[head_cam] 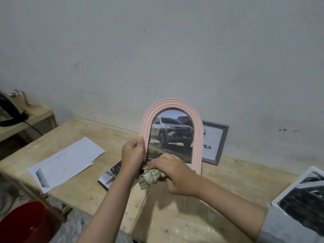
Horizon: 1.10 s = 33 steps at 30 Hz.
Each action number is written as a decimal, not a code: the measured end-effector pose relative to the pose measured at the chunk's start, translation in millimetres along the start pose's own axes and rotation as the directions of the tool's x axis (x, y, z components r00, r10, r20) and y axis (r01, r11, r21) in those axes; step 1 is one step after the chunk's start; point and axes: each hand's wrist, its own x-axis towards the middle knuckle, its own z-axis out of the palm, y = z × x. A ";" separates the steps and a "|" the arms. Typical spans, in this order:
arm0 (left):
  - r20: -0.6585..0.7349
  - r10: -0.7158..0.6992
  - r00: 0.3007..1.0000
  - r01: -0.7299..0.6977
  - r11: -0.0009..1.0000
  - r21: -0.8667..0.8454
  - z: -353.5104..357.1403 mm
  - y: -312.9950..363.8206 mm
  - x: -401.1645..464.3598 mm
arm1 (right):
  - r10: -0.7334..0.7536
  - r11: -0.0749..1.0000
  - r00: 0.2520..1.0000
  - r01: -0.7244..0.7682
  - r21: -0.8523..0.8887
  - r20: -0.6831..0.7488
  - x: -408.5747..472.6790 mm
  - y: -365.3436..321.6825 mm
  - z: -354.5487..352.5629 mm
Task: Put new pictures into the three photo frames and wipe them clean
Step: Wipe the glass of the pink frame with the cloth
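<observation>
Left hand grips pink arched frame upright by its left edge; right hand, fingers bunched on cloth at frame's bottom, should wipe gently upward.

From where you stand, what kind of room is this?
Probably a plain home workroom or utility corner. A rough, unfinished wooden table stands against a bare, scuffed grey wall, and an electric kettle sits on a low wooden stand to the left.
</observation>
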 end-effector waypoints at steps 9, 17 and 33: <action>0.019 -0.108 0.994 0.109 0.994 -0.030 2.3 -5.7 -5.9 | 0.082 0.992 0.956 -0.052 -0.112 0.282 13.0 -0.4 -35.5; 0.053 -0.136 0.989 0.139 0.989 -0.052 -7.6 0.5 -13.6 | 0.321 0.938 0.946 -0.311 0.152 -0.049 18.1 20.6 -86.4; 0.078 0.112 0.991 -0.123 0.981 0.152 12.8 -13.2 -27.7 | 0.063 0.937 0.944 -0.168 -0.307 -0.324 46.8 39.3 -49.2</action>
